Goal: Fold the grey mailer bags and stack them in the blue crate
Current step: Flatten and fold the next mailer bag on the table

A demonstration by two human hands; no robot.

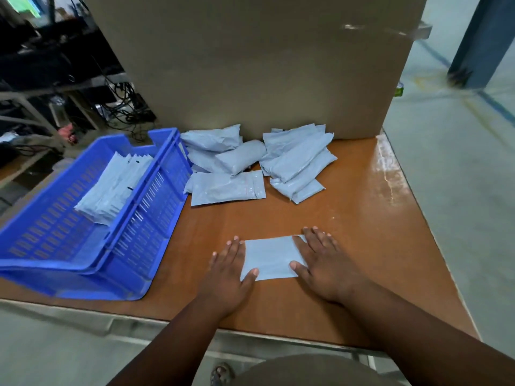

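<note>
A folded grey mailer bag (269, 257) lies flat near the table's front edge. My left hand (230, 270) rests flat on its left end, fingers spread, and my right hand (324, 263) presses flat on its right end. Neither hand grips it. The blue crate (83, 263) stands at the left of the table and holds a row of several folded grey bags (111, 188). Two loose heaps of unfolded grey bags lie at the back: one (225, 162) beside the crate, the other (299, 160) to its right.
A large cardboard box (259, 62) stands along the back of the brown table (362, 218). The table's right edge drops to a pale floor (459, 176). Cables and dark shelving sit beyond the crate at the far left.
</note>
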